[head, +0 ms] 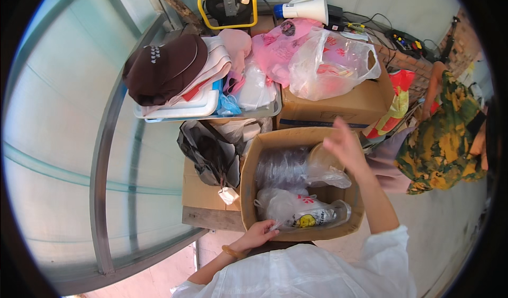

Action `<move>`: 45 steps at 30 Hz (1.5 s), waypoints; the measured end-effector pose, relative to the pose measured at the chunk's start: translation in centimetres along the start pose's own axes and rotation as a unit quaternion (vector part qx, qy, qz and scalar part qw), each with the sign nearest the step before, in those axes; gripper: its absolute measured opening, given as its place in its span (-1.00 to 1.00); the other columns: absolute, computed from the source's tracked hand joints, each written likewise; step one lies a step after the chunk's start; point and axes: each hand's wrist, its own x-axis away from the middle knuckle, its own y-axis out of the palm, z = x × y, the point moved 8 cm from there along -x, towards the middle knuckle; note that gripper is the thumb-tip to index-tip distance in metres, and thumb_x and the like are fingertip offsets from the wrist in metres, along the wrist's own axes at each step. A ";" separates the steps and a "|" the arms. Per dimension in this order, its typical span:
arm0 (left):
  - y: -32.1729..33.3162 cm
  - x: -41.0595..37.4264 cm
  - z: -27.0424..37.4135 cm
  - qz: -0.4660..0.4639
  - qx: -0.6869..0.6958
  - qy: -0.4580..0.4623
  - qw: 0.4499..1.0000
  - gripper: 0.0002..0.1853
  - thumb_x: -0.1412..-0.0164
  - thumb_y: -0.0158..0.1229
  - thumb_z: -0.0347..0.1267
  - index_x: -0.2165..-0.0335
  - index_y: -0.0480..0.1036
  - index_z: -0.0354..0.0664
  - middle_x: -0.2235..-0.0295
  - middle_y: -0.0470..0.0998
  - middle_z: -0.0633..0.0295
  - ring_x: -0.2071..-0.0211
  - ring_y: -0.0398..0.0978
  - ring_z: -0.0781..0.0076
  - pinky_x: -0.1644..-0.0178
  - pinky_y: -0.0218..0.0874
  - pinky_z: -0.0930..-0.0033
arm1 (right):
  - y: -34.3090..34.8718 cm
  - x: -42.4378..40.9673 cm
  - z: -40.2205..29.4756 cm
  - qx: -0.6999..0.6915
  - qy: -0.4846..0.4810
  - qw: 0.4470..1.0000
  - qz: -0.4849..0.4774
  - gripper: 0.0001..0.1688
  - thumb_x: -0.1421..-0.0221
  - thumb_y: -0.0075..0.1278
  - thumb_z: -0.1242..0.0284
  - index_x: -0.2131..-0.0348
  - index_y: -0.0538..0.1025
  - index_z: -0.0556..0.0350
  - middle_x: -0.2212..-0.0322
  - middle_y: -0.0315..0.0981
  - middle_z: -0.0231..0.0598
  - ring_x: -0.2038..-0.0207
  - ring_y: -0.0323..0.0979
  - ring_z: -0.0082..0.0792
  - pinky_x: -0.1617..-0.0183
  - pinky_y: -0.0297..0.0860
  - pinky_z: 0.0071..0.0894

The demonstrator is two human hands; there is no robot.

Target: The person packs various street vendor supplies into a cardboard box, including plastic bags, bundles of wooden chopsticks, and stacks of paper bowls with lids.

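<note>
An open cardboard box (pixel 248 179) stands right before me. At its near left corner, my left hand (pixel 260 234) pinches the edge of a see-through plastic bag (pixel 278 208), which lies along the near side and holds printed cups (pixel 313 218). Over the far right rim hovers my right hand (pixel 347 147), blurred, fingers apart, with nothing visible in it. Below that hand, a second plastic bag (pixel 327 171) contains brownish round items, partly hidden. Stacked plastic lids or cups in a clear wrapper (pixel 279 169) rest on their side at the box's far left.
A black plastic bag (pixel 208 155) sits left of the box. Behind are a tray (pixel 274 109) with a brown cap (pixel 168 67), and a closed carton (pixel 329 109) carrying a plastic bag (pixel 333 67). A megaphone (pixel 305 10) and cable reel (pixel 228 4) stand farther back. Another person (pixel 440 147) is at right.
</note>
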 end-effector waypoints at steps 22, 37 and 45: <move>-0.8 -1.5 1.1 -0.048 0.049 0.006 0.998 -0.60 -0.25 0.03 -0.38 -0.02 0.22 -0.28 0.41 0.40 0.33 0.39 0.35 0.66 0.31 0.23 0.59 | -32.0 -25.8 7.5 -0.252 -0.027 0.864 0.436 -0.63 -0.09 -0.17 0.62 0.07 0.33 0.37 0.15 0.34 -0.05 0.16 0.43 -0.19 0.15 0.42 -0.27; -1.3 -2.3 0.4 -0.051 0.028 -0.001 0.998 -0.55 -0.22 0.09 -0.31 -0.02 0.24 -0.28 0.38 0.41 0.27 0.37 0.31 0.62 0.29 0.19 0.54 | -1.3 -38.1 7.4 -0.256 0.090 0.866 0.419 -0.45 0.07 0.18 0.38 0.13 0.39 0.39 0.18 0.43 -0.10 0.18 0.41 -0.26 0.14 0.34 -0.33; -1.5 -2.0 -0.4 -0.056 0.012 -0.041 0.998 -0.60 -0.28 -0.01 -0.37 -0.04 0.19 -0.28 0.28 0.44 0.28 0.23 0.34 0.64 0.14 0.18 0.54 | -1.7 -37.1 -4.3 -0.272 -0.134 0.913 0.272 -0.66 0.01 0.08 0.44 0.29 0.48 0.42 0.33 0.51 -0.12 0.34 0.46 -0.31 0.23 0.36 -0.34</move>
